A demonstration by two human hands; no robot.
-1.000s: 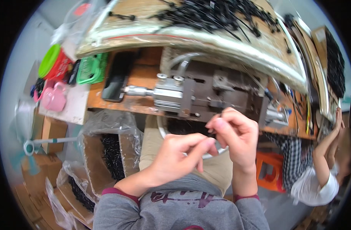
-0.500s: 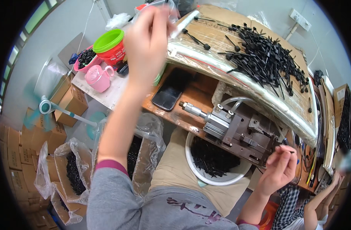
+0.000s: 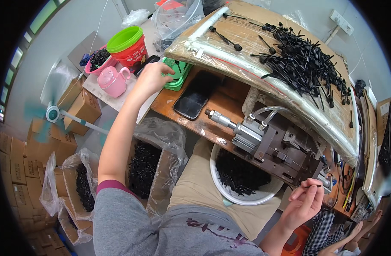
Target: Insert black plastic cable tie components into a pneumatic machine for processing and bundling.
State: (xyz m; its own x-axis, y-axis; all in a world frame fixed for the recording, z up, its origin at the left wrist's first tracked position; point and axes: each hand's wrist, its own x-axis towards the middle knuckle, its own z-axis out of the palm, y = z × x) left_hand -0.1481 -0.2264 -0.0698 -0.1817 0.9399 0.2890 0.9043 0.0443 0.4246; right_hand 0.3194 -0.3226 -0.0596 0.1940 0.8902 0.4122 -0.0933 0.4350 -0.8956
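Note:
My left hand (image 3: 153, 77) reaches to a green plastic basket (image 3: 176, 81) at the back left. Its thumb and forefinger are bent slightly apart at the rim, and no held thing shows; the other fingers are partly hidden. My right hand (image 3: 304, 204) is at the right, just in front of the table edge. Its thumb and fingers pinch a small thin dark piece (image 3: 318, 186). Beyond it lies a dark metal fixture (image 3: 274, 155) with a silver air cylinder (image 3: 248, 136) and clear hoses. A white basket (image 3: 216, 187) of short black pieces stands at my lap.
A raised cardboard sheet (image 3: 246, 38) bears a heap of black knob-headed rods (image 3: 306, 59). A black phone (image 3: 193, 100) lies under its edge. At left are a pink cup (image 3: 112, 81), a red tub (image 3: 129, 49), a fan (image 3: 53, 113) and bagged boxes. Another person's hands (image 3: 362, 230) are far right.
My left hand has dropped from in front of the board's far left corner to the green basket. My right hand has moved slightly left and down, still pinching the dark piece. My view has shifted slightly.

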